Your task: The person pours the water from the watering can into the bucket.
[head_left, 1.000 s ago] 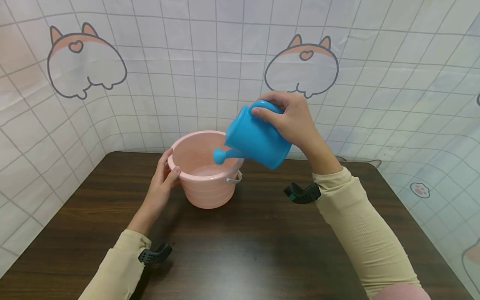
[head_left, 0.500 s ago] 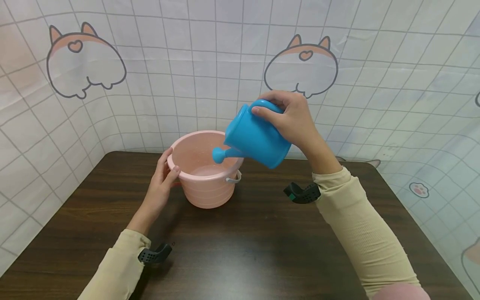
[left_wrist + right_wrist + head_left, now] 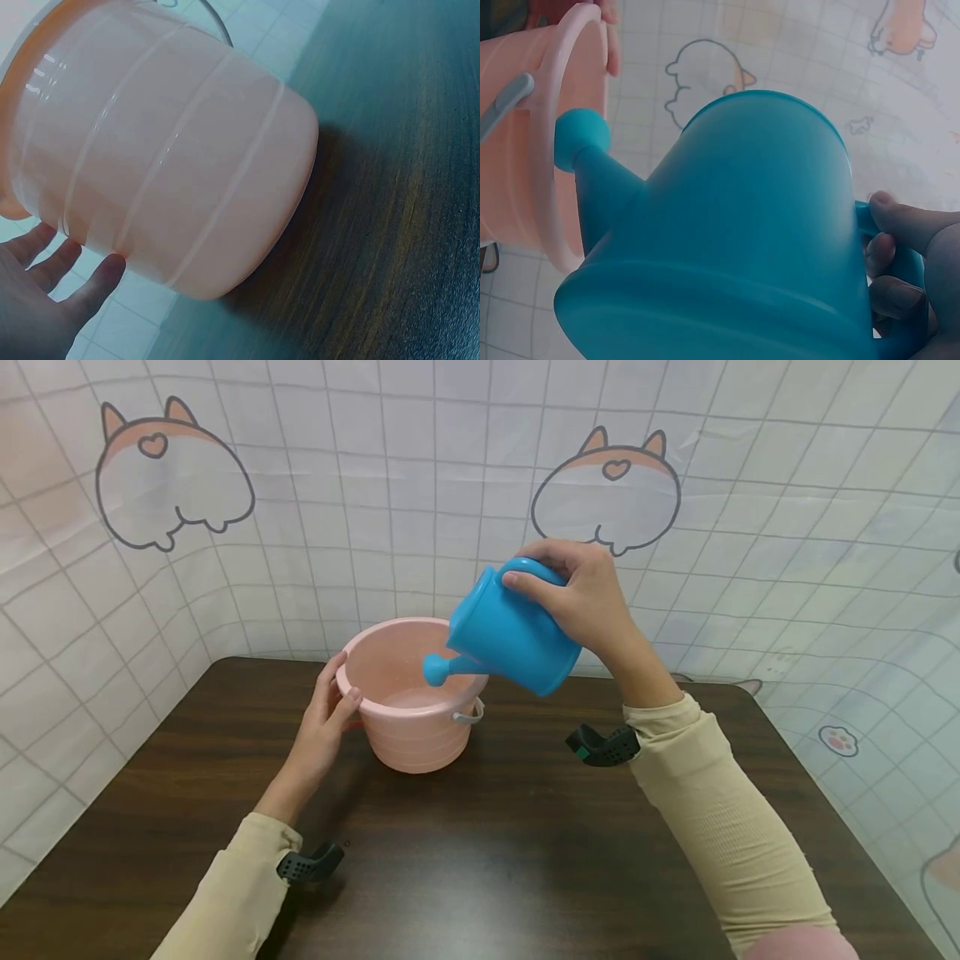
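Observation:
A light pink bucket point(image 3: 420, 739) stands upright on the dark wooden table point(image 3: 480, 877). My left hand point(image 3: 318, 727) holds its left side, thumb at the front of the rim and fingers along the side; the left wrist view has several fingertips point(image 3: 105, 274) against the ringed wall. My right hand point(image 3: 581, 593) grips the handle of a blue watering can point(image 3: 517, 631), raised and tilted to the left. The can's round spout head point(image 3: 435, 670) is over the bucket's opening, inside the near rim in the right wrist view. No stream from the spout shows.
A grey bucket handle point(image 3: 470, 713) hangs at the bucket's right side. Behind the table hangs a white gridded cloth point(image 3: 420, 485) with cartoon animal prints. Black bands point(image 3: 603, 747) are worn at both wrists over pale yellow sleeves.
Both hands keep their holds, and the watering can stays tilted over the bucket. The head view has shifted very slightly.

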Demonstrator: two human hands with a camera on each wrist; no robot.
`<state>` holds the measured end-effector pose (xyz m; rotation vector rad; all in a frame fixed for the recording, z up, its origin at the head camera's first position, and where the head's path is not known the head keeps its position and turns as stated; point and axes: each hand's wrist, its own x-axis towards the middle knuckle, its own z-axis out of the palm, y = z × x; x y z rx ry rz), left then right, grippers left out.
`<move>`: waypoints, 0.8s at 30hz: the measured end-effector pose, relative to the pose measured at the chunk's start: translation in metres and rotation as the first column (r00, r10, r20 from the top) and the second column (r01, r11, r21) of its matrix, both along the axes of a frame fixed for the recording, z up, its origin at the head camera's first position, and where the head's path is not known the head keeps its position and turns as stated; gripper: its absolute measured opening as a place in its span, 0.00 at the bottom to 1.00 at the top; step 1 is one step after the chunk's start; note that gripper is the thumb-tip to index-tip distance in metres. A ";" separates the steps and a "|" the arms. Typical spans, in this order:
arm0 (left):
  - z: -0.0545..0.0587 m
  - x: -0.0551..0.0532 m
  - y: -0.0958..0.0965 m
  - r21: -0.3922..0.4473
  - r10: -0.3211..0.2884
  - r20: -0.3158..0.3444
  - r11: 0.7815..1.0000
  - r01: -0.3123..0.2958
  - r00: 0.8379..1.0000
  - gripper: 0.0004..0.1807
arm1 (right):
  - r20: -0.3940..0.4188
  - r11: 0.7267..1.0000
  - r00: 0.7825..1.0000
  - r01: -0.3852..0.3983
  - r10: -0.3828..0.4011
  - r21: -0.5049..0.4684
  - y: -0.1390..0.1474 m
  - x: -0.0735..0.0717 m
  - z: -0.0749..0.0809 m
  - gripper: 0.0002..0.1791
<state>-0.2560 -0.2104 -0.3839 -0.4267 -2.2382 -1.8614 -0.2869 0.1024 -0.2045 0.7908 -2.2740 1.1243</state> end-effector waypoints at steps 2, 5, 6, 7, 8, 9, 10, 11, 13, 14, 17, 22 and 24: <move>0.001 -0.001 -0.001 0.002 0.002 0.000 1.000 -0.002 1.000 0.30 | -0.004 1.000 1.000 -0.006 0.006 -0.003 0.000 0.000 0.000 0.15; 0.001 0.000 -0.002 -0.006 0.005 0.003 1.000 -0.005 1.000 0.31 | 0.002 1.000 1.000 -0.007 0.007 -0.002 0.000 0.000 0.000 0.15; 0.001 0.000 -0.002 -0.007 0.003 0.003 1.000 -0.003 1.000 0.31 | 0.004 1.000 1.000 -0.006 0.006 -0.002 0.000 0.000 0.000 0.15; 0.001 0.000 -0.002 -0.008 0.003 0.004 1.000 -0.003 1.000 0.31 | 0.005 1.000 1.000 -0.006 0.006 -0.002 0.000 0.000 0.000 0.15; 0.001 0.001 -0.002 -0.009 0.005 0.004 1.000 -0.005 1.000 0.31 | 0.007 1.000 1.000 -0.007 0.007 -0.001 0.000 -0.001 -0.001 0.15; 0.001 0.001 -0.002 -0.008 0.007 0.005 1.000 -0.007 1.000 0.31 | 0.007 1.000 1.000 -0.008 0.008 0.000 0.000 -0.001 -0.001 0.15; 0.000 0.001 -0.002 -0.004 0.007 0.007 1.000 -0.007 1.000 0.30 | 0.005 1.000 1.000 -0.010 0.010 -0.001 0.000 -0.001 -0.002 0.15; -0.001 0.000 -0.002 -0.003 0.007 0.007 1.000 -0.007 1.000 0.30 | 0.003 1.000 1.000 -0.013 0.013 -0.002 0.000 -0.001 -0.002 0.14; -0.002 0.000 -0.002 -0.004 0.013 0.009 1.000 -0.013 1.000 0.30 | 0.002 1.000 1.000 -0.016 0.016 -0.001 0.000 -0.002 -0.004 0.15; -0.002 0.000 -0.002 -0.005 0.015 0.011 1.000 -0.015 1.000 0.30 | 0.000 1.000 1.000 -0.020 0.020 -0.004 0.000 -0.002 -0.004 0.14; -0.002 0.000 -0.001 -0.010 0.008 0.008 1.000 -0.008 1.000 0.31 | -0.002 0.999 1.000 -0.024 0.024 -0.023 0.002 -0.002 -0.006 0.14; -0.002 0.000 -0.001 -0.016 0.008 -0.005 1.000 -0.008 1.000 0.31 | 0.002 0.999 1.000 -0.029 0.029 -0.042 0.004 -0.001 -0.010 0.14; -0.002 0.000 -0.002 -0.016 0.000 -0.011 1.000 0.000 1.000 0.31 | -0.004 0.999 1.000 -0.027 0.027 -0.042 0.004 -0.001 -0.010 0.14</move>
